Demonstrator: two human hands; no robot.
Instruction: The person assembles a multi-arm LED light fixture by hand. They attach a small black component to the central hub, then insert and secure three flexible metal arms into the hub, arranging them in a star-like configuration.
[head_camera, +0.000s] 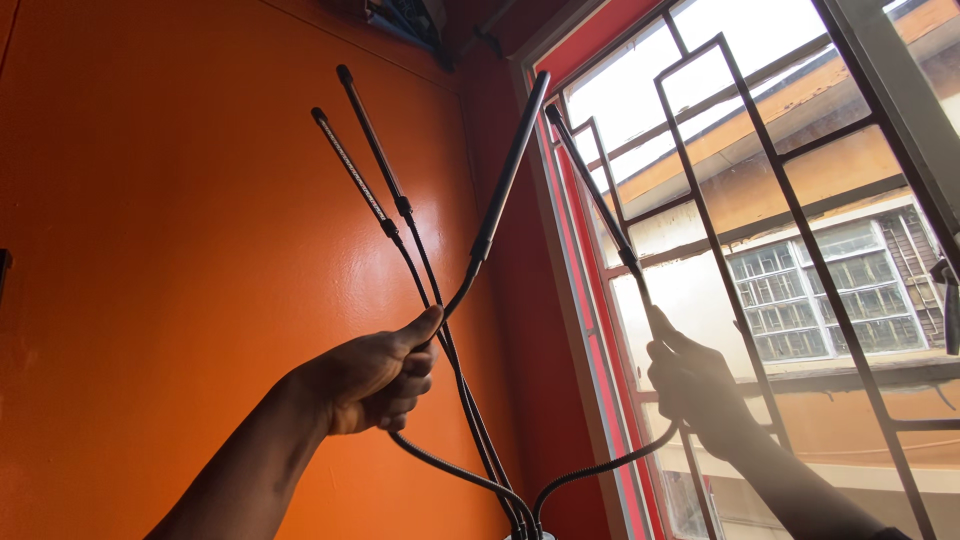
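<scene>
I am holding up a black lamp with several thin light bars on flexible goosenecks that meet at a base (525, 528) at the bottom edge. My left hand (380, 378) grips the gooseneck of the middle light bar (510, 165), thumb pressed along it. My right hand (695, 385) is closed around the gooseneck of the rightmost light bar (590, 185), which leans toward the window. Two more light bars (365, 150) fan out to the upper left, untouched.
An orange wall (150, 200) fills the left side. On the right is a window with a red frame (575, 300) and black metal bars (740, 250). Buildings show outside through the glass.
</scene>
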